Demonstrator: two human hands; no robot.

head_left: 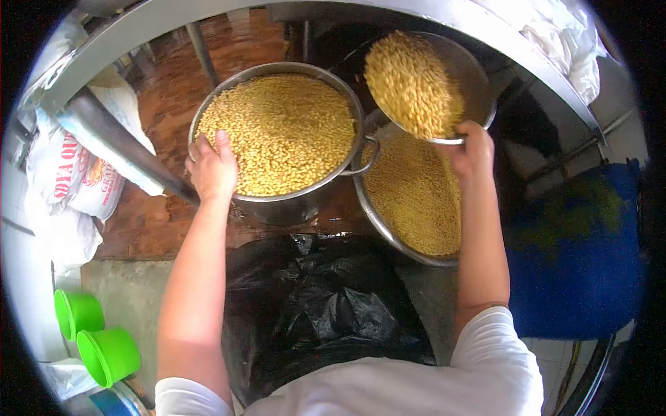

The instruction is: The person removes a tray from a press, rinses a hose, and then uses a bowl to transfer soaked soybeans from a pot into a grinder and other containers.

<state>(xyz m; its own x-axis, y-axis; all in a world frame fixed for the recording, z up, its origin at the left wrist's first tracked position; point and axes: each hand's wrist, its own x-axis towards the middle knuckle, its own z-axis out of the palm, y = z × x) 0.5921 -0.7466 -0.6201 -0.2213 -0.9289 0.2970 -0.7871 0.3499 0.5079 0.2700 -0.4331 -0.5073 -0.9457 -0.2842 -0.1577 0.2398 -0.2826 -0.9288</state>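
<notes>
A large metal pot (288,212) full of pale yellow soybeans (281,132) stands in front of me. My left hand (212,170) grips its left rim, thumb on the inner side by the beans; some fingers are partly hidden. In my right hand (475,151) is the edge of a metal bowl (473,73), tilted, with a heap of soybeans (413,87) in it, blurred by motion. Below the bowl sits a second wide metal container (388,237), also holding soybeans and partly covered by the bowl and my right forearm.
A curved metal frame (388,8) spans the top. White printed sacks (83,173) lean at the left, above two green buckets (109,355). A blue barrel-like container (576,256) stands at the right. Black plastic (312,298) covers my front.
</notes>
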